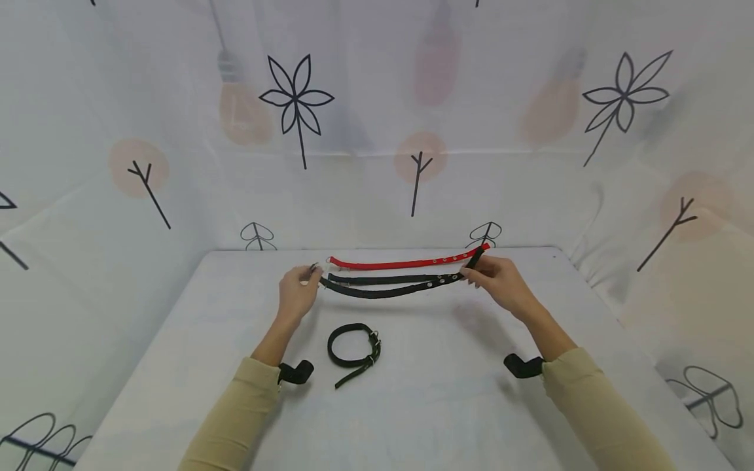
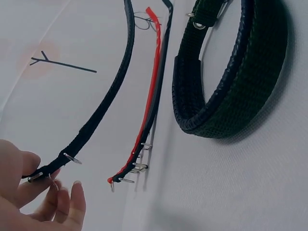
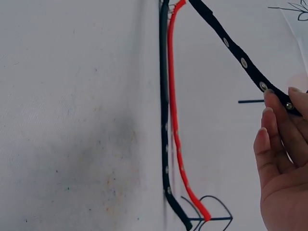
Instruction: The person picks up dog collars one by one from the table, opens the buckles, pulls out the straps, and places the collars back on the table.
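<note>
A dark collar is stretched between my two hands, sagging slightly in the middle. My left hand pinches its buckle end, where metal rings show in the left wrist view. At the other end, my right hand pinches the strap by its metal eyelets, between thumb and fingers. Behind it, a red collar and another dark collar lie lengthwise, side by side, with their ringed ends to the left. Nearer me, a buckled dark collar forms a loop with its tail pointing toward me.
The white table runs back to a pale cloth wall printed with flowers and light bulbs. Similar cloth hangs at both sides. A black camera mount sits at my left wrist, another at my right.
</note>
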The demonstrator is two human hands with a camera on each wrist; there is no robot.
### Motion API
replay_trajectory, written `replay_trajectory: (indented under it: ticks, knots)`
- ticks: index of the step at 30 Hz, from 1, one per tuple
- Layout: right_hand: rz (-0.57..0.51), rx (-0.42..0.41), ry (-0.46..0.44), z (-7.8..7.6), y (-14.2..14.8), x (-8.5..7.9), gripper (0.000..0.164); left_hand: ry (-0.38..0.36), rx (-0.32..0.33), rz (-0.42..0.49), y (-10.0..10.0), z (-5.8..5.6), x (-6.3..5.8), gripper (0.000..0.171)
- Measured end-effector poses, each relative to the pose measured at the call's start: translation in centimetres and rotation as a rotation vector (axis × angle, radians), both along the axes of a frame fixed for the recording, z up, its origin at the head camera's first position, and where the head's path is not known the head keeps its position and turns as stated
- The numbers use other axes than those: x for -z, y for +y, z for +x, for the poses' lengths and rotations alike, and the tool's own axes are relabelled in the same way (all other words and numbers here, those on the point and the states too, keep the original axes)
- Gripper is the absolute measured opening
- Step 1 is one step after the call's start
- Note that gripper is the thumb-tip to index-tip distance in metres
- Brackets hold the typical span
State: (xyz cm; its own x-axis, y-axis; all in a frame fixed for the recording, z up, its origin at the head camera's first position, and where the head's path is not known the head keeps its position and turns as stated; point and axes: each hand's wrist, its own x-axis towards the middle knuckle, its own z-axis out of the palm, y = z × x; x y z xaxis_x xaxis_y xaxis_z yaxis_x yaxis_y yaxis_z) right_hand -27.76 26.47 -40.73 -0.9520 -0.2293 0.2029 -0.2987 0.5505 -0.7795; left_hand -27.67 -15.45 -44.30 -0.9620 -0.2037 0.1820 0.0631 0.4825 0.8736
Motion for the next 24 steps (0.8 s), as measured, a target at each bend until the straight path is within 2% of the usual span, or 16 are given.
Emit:
replay_trajectory:
  ticks: [4,8,13,19,24]
  knots:
    - [-0.016,0.04,-0.036,0.1,0.2,-0.1,0.033,-0.071,-0.024,0.028,-0.2,0.0,0.1,0.042]
    - [-0.049,0.082,-0.068,-0.1,0.7,0.1,0.035,-0.143,-0.017,0.086,-0.5,-0.1,0.2,0.046]
    - [-0.118,0.136,-0.114,-0.6,1.7,1.0,0.04,-0.201,0.035,0.14,-0.7,-0.3,0.4,0.045]
    - [-0.268,0.201,-0.207,-1.1,2.4,1.9,0.043,-0.251,0.161,0.358,-0.7,-0.6,0.9,0.036]
    - [-0.411,0.24,-0.282,-1.5,2.6,2.5,0.042,-0.279,0.197,0.503,-0.7,-1.0,1.3,0.033]
